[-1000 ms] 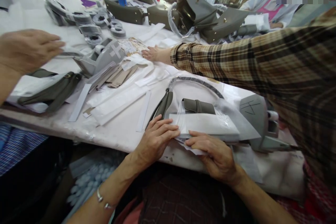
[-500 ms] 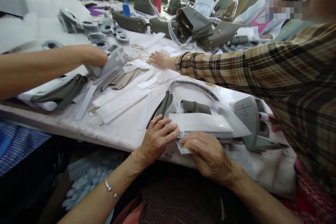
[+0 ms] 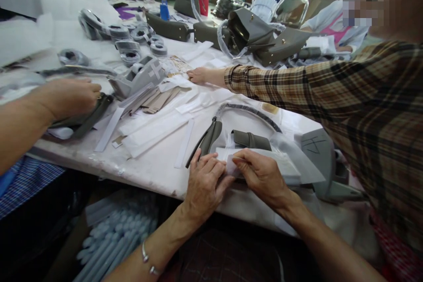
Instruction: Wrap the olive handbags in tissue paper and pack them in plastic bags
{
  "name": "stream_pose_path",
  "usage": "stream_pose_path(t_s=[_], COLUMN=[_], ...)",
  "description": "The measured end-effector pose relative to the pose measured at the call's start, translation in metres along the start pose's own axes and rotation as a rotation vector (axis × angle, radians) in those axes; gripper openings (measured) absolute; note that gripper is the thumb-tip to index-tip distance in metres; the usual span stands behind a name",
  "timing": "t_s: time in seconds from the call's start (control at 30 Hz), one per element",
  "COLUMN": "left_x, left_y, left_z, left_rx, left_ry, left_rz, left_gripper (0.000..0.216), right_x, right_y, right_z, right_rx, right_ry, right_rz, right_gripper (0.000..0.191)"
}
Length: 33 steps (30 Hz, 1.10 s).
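Note:
On the table in front of me lies an olive handbag [image 3: 211, 136], partly wrapped in white tissue paper [image 3: 284, 165]. Its curved handle [image 3: 251, 112] is covered in clear plastic, and an olive strap tab [image 3: 251, 140] shows above the paper. My left hand [image 3: 205, 180] rests on the bag's near left corner, fingers extended and pressing on the wrapping. Just to its right, my right hand [image 3: 261, 176] pinches a small white piece of paper [image 3: 232, 165] between thumb and fingers over the wrapping. The bag's near side is partly hidden by my hands.
A co-worker's plaid sleeve [image 3: 277, 83] crosses above the bag; another person's hand [image 3: 71, 97] is at left. Paper strips [image 3: 155, 134], a grey box-like form [image 3: 139, 77], plastic-wrapped rolls [image 3: 128, 48] and olive bags [image 3: 244, 31] cover the table. White tubes [image 3: 112, 233] stand below the edge.
My right hand has lifted the paper piece from the table's edge up onto the wrapping. The co-worker's hand at left has pulled back from the grey form.

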State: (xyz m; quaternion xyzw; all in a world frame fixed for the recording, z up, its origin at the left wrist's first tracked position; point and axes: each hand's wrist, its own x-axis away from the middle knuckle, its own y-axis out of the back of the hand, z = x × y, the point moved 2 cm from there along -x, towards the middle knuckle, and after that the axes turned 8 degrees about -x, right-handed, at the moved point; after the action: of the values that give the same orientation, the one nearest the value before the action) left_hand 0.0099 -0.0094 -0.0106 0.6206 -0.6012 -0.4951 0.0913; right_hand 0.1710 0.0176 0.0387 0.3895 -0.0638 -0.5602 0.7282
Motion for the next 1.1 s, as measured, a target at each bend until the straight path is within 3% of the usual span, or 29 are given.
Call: stream_pose_path(t_s=[0.2,0.43,0.6,0.7,0.87,1.1], left_x=[-0.007,-0.014,-0.018,-0.018,-0.008,0.001], left_y=[-0.012,-0.013,-0.009,-0.004,-0.004,-0.014], left_z=[-0.004,-0.002,0.001,-0.006,-0.027,-0.026], left_rx=[-0.098,-0.178,-0.211,-0.263,-0.307,-0.463], left_ry=[0.029,0.034,0.023,-0.041,-0.247,-0.284], left_rz=[-0.079,-0.060,-0.039,-0.018,-0.009,0.077], left_gripper=[0.014,0.018,0.017,0.013,0.027,0.032], right_x=[-0.015,-0.020,-0.021,-0.021,-0.020,-0.032], right_y=[-0.001,-0.008,-0.008,-0.008,-0.010,-0.009], right_z=[-0.018,-0.032,-0.032,-0.034,-0.039,-0.040], right_rx=[0.068,0.046,0.046,0.047,0.048,0.224], right_ry=[0.015,-0.252,-0.334,-0.341,-0.324,-0.387], right_rz=[-0.003,0.059,0.041,0.040,0.051,0.152], right_gripper=[0.011,0.011,0.013,0.014,0.014,0.012])
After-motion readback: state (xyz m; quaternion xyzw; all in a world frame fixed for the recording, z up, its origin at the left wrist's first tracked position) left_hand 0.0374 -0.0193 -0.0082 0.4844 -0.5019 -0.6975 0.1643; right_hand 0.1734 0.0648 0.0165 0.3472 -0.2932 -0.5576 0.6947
